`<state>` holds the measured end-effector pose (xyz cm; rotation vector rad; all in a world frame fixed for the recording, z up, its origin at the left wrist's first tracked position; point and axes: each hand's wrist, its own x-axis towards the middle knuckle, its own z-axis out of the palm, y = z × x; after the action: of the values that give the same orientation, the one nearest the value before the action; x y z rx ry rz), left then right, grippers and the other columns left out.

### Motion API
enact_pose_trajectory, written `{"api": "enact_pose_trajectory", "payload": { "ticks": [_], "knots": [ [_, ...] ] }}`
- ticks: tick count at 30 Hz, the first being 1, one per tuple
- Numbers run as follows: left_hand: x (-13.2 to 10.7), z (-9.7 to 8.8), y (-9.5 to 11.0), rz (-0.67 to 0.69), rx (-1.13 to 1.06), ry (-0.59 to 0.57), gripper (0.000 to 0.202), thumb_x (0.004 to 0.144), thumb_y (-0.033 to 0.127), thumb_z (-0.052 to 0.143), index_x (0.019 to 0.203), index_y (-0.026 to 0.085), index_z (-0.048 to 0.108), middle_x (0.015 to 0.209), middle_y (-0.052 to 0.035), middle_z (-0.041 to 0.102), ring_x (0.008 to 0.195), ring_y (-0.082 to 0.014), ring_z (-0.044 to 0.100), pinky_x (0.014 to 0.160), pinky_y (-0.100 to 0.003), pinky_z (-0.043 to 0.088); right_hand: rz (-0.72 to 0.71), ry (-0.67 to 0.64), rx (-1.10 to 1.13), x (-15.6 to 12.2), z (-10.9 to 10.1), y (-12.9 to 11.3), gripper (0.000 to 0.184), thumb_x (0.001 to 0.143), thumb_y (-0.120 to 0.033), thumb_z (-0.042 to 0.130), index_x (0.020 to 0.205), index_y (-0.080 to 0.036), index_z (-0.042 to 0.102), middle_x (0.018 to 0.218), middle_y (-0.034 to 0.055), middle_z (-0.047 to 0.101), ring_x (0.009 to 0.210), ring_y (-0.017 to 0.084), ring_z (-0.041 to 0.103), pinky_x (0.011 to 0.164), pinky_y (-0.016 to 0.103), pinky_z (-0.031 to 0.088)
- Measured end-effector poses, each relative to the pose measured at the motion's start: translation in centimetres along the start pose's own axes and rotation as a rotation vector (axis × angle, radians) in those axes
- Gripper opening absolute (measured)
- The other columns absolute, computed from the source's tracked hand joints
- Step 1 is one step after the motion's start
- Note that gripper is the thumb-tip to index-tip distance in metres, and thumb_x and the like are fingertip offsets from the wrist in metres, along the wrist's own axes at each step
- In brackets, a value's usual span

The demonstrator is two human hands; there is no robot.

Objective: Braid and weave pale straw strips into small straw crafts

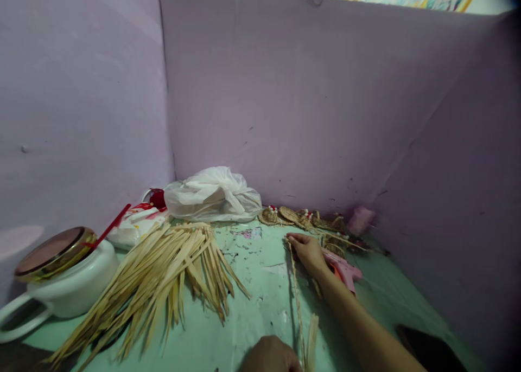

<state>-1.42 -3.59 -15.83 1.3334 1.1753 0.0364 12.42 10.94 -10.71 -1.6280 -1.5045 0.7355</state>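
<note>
My right hand [308,251] pinches the top end of a thin twisted straw cord [297,296] between thumb and fingertips. The cord runs nearly straight down toward the bottom edge. There my left hand [269,356] is curled beside it, apparently gripping its lower part; the fingertips are cut off by the frame. A flat pale straw strip [312,337] lies alongside the cord's lower end. Partly hidden behind my right wrist is a pink glue gun [347,271]. Several woven straw pieces with red and white beads [269,216] lie just beyond my right hand.
A bundle of dry straw strips [163,269] spreads across the left of the green tabletop [248,307]. Behind it sits a white plastic bag [214,193]. A white pot [77,280] carries a gold-rimmed lid [57,252]. A blurred pink spool [361,220] and dark flat object [431,350] are at right.
</note>
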Motion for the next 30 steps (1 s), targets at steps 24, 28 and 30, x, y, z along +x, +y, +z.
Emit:
{"api": "enact_pose_trajectory", "payload": {
  "ticks": [24,28,30],
  "knots": [
    [-6.1,-0.6,3.7,0.093,-0.008,0.223,0.008,0.046,0.013,0.042,0.041,0.016,0.048,0.038,0.0051,0.036,0.042,-0.0081,0.033,0.043,-0.021,0.023,-0.053,-0.068,-0.555,-1.1,-0.9,-2.9,0.026,0.074,-0.026,0.047,0.087,-0.018,0.068,0.080,0.0086,0.068,0.077,0.018,0.061,0.065,0.024,0.040],
    [-7.3,-0.5,3.8,0.195,0.020,0.266,0.010,0.047,0.012,0.039,0.041,0.015,0.046,0.037,0.0055,0.031,0.040,-0.0062,0.028,0.040,-0.019,0.019,-0.121,-0.102,-0.545,-4.1,-2.1,-4.1,0.028,0.071,-0.020,0.051,0.094,-0.018,0.066,0.093,0.0090,0.066,0.087,0.019,0.058,0.075,0.023,0.039],
    [-7.4,-0.4,4.0,0.209,0.005,0.262,0.010,0.048,0.012,0.038,0.040,0.015,0.044,0.037,0.0058,0.029,0.040,-0.0053,0.026,0.039,-0.019,0.018,-0.175,-0.054,-0.520,-6.2,-3.4,-4.7,0.033,0.070,-0.020,0.051,0.101,-0.017,0.063,0.104,0.0098,0.061,0.096,0.019,0.054,0.080,0.023,0.037]
  ]
}}
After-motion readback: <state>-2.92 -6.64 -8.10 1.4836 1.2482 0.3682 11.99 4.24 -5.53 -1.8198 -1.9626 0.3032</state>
